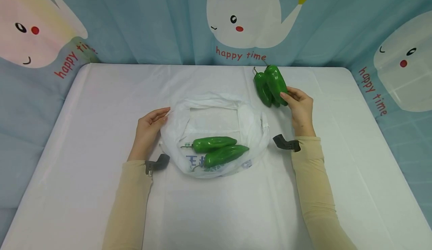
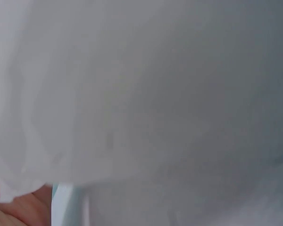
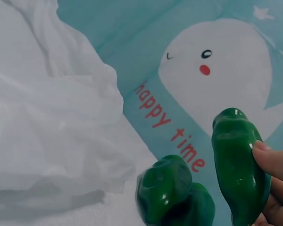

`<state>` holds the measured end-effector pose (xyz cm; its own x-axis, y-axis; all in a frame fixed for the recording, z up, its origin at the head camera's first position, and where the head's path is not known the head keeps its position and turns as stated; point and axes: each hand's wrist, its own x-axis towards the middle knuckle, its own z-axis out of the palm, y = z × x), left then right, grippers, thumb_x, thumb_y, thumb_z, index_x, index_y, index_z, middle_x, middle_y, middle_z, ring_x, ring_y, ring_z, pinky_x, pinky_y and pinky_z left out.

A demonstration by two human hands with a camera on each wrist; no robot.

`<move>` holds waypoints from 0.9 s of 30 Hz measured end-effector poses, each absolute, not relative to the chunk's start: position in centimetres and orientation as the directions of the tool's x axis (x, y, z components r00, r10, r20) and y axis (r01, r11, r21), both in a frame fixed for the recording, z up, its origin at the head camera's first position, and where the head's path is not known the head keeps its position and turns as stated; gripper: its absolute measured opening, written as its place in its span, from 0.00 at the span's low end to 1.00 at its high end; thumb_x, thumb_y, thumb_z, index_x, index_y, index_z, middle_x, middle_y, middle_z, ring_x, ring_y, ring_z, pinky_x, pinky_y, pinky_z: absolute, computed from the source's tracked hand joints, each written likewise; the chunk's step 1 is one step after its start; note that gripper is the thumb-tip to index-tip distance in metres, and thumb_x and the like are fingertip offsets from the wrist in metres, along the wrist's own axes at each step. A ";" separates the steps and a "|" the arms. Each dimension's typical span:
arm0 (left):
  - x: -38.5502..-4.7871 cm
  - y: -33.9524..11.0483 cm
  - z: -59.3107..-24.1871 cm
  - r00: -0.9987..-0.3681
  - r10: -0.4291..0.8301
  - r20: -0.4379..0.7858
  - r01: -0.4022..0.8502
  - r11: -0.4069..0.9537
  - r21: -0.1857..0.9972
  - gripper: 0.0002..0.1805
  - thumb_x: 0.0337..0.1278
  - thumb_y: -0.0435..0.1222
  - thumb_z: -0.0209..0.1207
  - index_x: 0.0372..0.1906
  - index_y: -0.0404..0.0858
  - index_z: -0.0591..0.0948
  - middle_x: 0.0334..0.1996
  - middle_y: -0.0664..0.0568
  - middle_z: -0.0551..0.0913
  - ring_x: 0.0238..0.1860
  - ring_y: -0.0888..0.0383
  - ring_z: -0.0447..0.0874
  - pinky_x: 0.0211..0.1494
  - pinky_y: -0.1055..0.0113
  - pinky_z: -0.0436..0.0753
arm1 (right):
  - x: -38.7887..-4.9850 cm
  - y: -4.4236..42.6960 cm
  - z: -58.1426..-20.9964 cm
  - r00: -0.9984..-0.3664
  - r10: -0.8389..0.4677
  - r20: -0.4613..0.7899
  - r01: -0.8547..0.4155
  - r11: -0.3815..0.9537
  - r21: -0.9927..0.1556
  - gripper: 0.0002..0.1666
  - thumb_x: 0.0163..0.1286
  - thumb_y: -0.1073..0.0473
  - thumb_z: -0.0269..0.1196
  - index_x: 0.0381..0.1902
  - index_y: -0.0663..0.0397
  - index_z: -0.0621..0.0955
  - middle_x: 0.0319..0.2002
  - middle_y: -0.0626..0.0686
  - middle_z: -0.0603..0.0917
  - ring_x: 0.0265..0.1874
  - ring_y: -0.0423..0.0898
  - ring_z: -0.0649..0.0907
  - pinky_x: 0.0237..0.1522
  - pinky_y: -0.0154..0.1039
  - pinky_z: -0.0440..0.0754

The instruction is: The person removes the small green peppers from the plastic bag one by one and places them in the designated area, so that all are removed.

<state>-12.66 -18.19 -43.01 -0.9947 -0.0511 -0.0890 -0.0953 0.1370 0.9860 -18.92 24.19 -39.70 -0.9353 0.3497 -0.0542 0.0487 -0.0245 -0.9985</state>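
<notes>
The left hand (image 1: 148, 130) pinches the white bag (image 1: 254, 130); the bag hides most of its fingers in the wrist view. Two green peppers (image 1: 214, 144) lie inside. The right hand (image 1: 301, 107) grips another pepper (image 1: 276, 83) beside partly covered peppers (image 1: 261, 88); whether it clears the table (image 1: 357, 167) is unclear. Picking up seems in hand; next probably calls for carrying it bagward.

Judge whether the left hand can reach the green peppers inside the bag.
Likely yes: the left hand pinches the edge of the white plastic bag and would need to let go, but the open mouth leaves the two long green peppers inside uncovered.
</notes>
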 end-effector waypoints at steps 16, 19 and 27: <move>-12.7 -18.2 -43.1 -0.994 -0.054 -0.098 -0.105 0.135 0.985 0.19 0.64 0.36 0.57 0.58 0.36 0.77 0.50 0.50 0.81 0.52 0.63 0.76 0.51 0.78 0.74 | -19.3 25.2 -40.2 -0.885 0.457 -0.084 0.047 -0.093 -0.995 0.18 0.54 0.64 0.71 0.44 0.62 0.83 0.37 0.51 0.82 0.40 0.42 0.79 0.38 0.28 0.76; -12.7 -18.2 -43.1 -0.994 -0.055 -0.096 -0.103 0.136 0.985 0.19 0.64 0.37 0.57 0.58 0.35 0.77 0.50 0.50 0.81 0.52 0.64 0.76 0.51 0.78 0.74 | -19.4 25.4 -40.3 -0.876 0.475 -0.086 0.043 -0.100 -0.994 0.17 0.54 0.65 0.71 0.43 0.61 0.83 0.38 0.51 0.82 0.41 0.42 0.79 0.39 0.28 0.76; -12.7 -18.2 -43.1 -0.995 -0.053 -0.086 -0.093 0.150 0.984 0.19 0.64 0.37 0.57 0.58 0.35 0.77 0.51 0.49 0.81 0.52 0.63 0.76 0.51 0.78 0.73 | -19.4 26.1 -40.7 -0.858 0.507 -0.078 0.035 -0.093 -0.995 0.16 0.55 0.66 0.71 0.42 0.60 0.84 0.37 0.50 0.82 0.40 0.42 0.79 0.37 0.27 0.75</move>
